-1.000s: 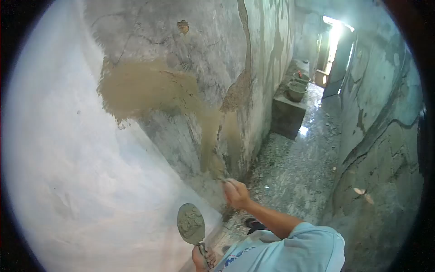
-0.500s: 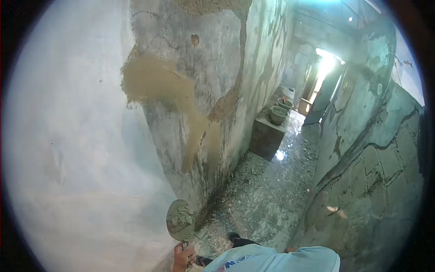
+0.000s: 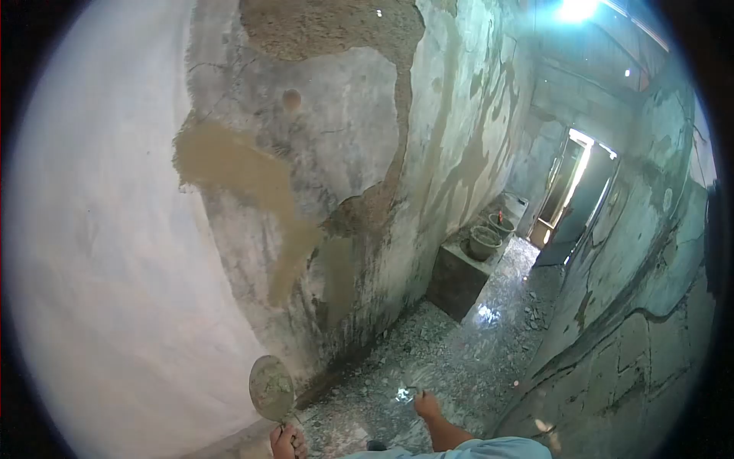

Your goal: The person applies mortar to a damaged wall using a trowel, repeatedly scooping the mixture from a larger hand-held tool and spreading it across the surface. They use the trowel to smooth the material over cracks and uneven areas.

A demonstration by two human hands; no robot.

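My left hand (image 3: 287, 442) is closed on the edge or handle of a round mortar pan (image 3: 272, 387), which carries some wet grey mortar. The pan is held beside the lower part of the cracked wall (image 3: 336, 138). My right hand (image 3: 428, 405) reaches forward over the rubble floor, fingers closed round what looks like a small trowel (image 3: 405, 394) with a brightly shining blade. Its exact shape is hard to make out. On the wall, a brown smoothed patch of mortar (image 3: 229, 164) runs down toward the base.
Two buckets (image 3: 484, 242) stand on a low concrete block (image 3: 457, 287) along the left wall. Loose rubble (image 3: 375, 367) covers the floor of the narrow passage. A door (image 3: 579, 195) lets in light at the far end. Cracked blockwork (image 3: 634, 367) forms the right wall.
My right hand has come into view with the trowel, forward of my body. The pan in my left hand sits lower and further left in view; the camera has also turned.
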